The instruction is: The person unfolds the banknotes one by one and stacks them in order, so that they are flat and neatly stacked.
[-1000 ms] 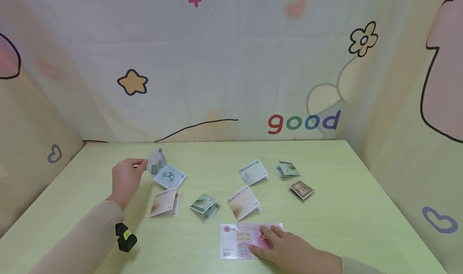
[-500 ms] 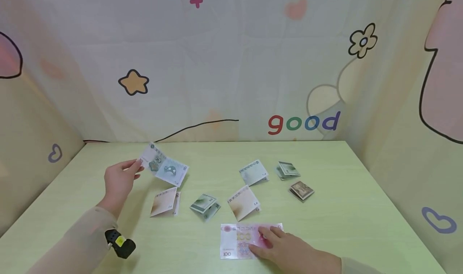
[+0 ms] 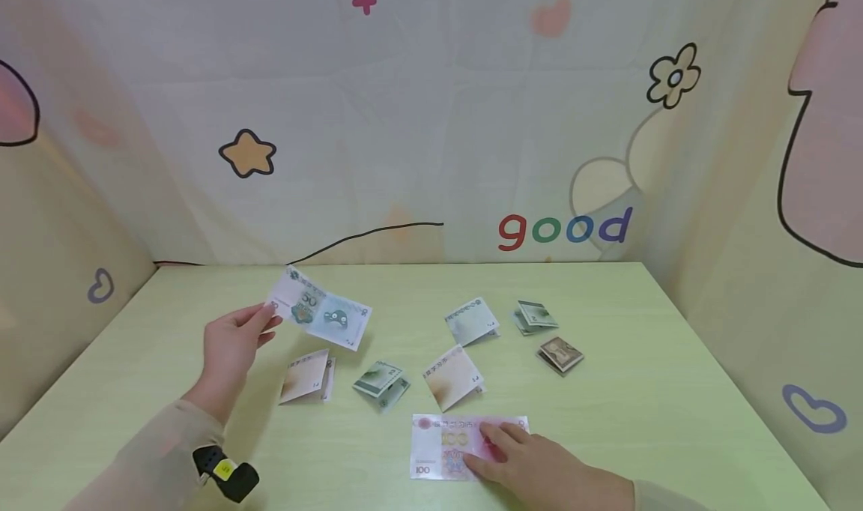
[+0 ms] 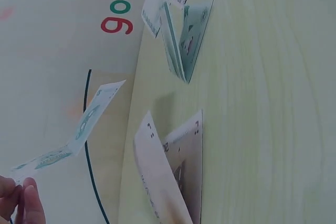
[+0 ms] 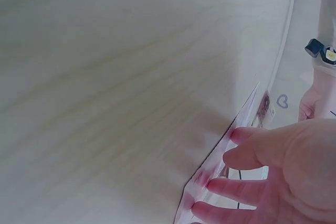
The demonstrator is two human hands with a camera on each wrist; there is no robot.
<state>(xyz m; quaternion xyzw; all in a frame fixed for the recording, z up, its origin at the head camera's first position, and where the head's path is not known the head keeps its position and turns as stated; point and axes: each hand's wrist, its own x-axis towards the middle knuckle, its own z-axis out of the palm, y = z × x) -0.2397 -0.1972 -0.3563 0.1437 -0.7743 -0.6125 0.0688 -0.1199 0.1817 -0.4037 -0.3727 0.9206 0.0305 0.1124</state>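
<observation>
My left hand (image 3: 232, 350) pinches the left edge of a pale blue-green 50 play banknote (image 3: 344, 322). The note hangs above the table's back left, half unfolded along its middle crease; its bend shows in the left wrist view, where the fingertips (image 4: 32, 198) grip one end. At the front, the fingers of my right hand (image 3: 546, 470) rest on the right part of a pink 100 banknote (image 3: 426, 447) lying spread on the table. Thumb and fingers are extended against this note in the right wrist view.
Several folded notes stand or lie mid-table: brownish ones (image 3: 306, 376) (image 3: 453, 378), green ones (image 3: 379, 380) (image 3: 538, 313), a pale bluish one (image 3: 472, 321) and a small brown one (image 3: 561, 354). Patterned cloth walls (image 3: 404, 121) enclose the table's back and sides.
The left hand has lifted the 50 note off the table, moving left and then back right; the note has opened wider. The right hand and the 100 note have barely moved.
</observation>
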